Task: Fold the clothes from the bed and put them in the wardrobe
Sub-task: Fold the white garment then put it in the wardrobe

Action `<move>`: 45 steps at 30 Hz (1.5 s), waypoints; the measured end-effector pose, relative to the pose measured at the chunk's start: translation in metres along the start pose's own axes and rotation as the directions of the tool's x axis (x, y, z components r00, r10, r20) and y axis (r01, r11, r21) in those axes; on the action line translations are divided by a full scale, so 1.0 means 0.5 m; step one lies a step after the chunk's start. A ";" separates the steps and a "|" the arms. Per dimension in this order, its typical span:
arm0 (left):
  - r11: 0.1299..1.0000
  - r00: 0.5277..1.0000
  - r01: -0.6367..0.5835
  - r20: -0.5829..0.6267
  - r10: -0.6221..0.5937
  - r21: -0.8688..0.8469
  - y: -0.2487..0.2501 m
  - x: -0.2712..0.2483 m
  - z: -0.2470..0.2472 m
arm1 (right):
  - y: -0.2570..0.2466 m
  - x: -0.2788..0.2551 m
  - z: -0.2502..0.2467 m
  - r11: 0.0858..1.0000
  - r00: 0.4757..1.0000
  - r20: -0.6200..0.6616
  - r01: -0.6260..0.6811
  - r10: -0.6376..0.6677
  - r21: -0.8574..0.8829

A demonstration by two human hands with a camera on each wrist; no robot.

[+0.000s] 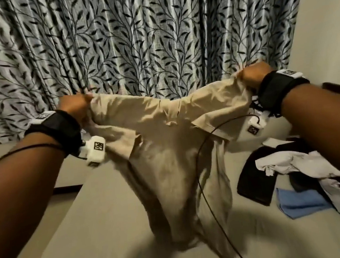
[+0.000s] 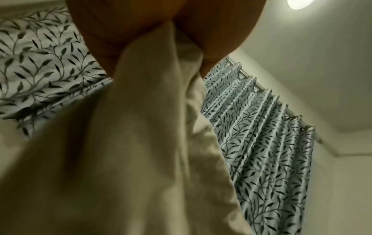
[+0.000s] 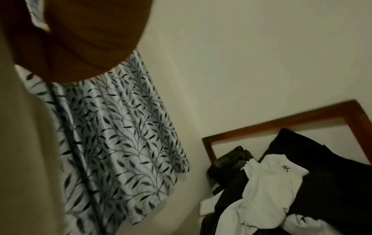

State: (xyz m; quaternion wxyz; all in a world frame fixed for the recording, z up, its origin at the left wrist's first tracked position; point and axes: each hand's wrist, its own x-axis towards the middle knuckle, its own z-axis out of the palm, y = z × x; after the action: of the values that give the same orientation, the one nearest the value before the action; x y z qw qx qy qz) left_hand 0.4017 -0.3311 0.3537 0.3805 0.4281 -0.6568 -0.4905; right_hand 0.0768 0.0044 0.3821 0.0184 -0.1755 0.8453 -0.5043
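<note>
Curtain: a pale, pleated drape printed with dark leafy vines hangs straight ahead of me.
Rail: a metal rod carries the drape near the ceiling.
Light: a round ceiling lamp glows overhead.
Wall: plain cream plaster runs to my right.
Headboard: a brown wooden frame stands against that wall.

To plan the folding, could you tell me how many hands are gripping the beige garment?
2: the left hand and the right hand each grip an upper corner of the beige garment.
</note>
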 end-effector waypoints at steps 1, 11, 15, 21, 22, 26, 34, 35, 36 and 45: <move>0.999 0.999 -0.008 0.036 0.007 0.033 -0.014 -0.013 0.004 | 0.009 -0.015 0.013 1.000 0.998 0.063 0.012 -0.013 0.014; 0.955 0.838 0.220 0.539 -0.081 -0.198 -0.114 -0.270 0.260 | 0.041 -0.289 0.260 0.923 0.859 0.484 -0.037 -0.165 0.382; 0.950 0.828 0.166 0.560 0.012 -0.266 -0.138 -0.308 0.261 | 0.072 -0.278 0.279 0.937 0.887 0.420 0.037 -0.191 0.347; 0.930 0.886 -0.305 0.297 0.356 -0.207 -0.141 -0.297 0.273 | 0.052 -0.276 0.260 0.919 0.827 0.448 0.194 -0.341 0.342; 0.894 0.871 -0.425 0.205 0.447 -0.144 -0.141 -0.281 0.271 | 0.045 -0.276 0.255 0.905 0.793 0.475 0.214 -0.381 0.368; 0.787 0.661 -0.592 0.455 0.597 -0.173 -0.119 -0.255 0.263 | 0.027 -0.255 0.231 0.815 0.604 0.582 0.219 -0.545 0.536; 0.612 0.521 -0.789 0.583 0.624 0.051 -0.077 -0.226 0.225 | 0.106 -0.210 0.207 0.849 0.455 0.739 0.081 -0.497 0.522; 0.584 0.503 -0.809 0.600 0.622 0.073 -0.070 -0.227 0.212 | 0.125 -0.214 0.216 0.856 0.446 0.747 0.098 -0.494 0.508; 0.585 0.508 -0.807 0.600 0.619 0.080 -0.062 -0.230 0.200 | 0.140 -0.220 0.225 0.857 0.443 0.744 0.131 -0.500 0.498; 0.543 0.555 -0.818 0.512 0.655 0.192 -0.003 -0.230 0.140 | 0.230 -0.319 0.302 0.616 0.720 -0.005 0.598 -0.694 0.513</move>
State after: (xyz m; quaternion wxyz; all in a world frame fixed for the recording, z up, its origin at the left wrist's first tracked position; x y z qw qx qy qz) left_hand 0.3770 -0.2015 0.3271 0.3198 0.0688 -0.9231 -0.2022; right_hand 0.2260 -0.0237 0.1861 -0.0398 -0.5070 0.5651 -0.6497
